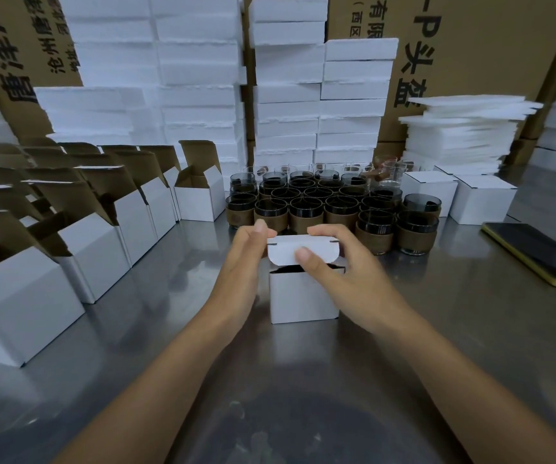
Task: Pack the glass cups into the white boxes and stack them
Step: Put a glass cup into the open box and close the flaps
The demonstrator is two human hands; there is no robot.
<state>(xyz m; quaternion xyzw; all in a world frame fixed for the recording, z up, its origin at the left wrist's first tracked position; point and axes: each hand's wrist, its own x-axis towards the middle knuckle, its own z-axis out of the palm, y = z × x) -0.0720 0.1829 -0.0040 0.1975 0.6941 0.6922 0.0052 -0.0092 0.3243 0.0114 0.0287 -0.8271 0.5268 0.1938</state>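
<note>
Steel counter before you, glass cups massed at the back — the white box stands just in front. Your left grip clasps its left side, thumb on the lid; your right grip pinches the lid flap, half folded down.

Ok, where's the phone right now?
In the head view the phone lies flat on the steel table at far right, right of the dark glass cups and just in front of two closed white boxes.
</note>
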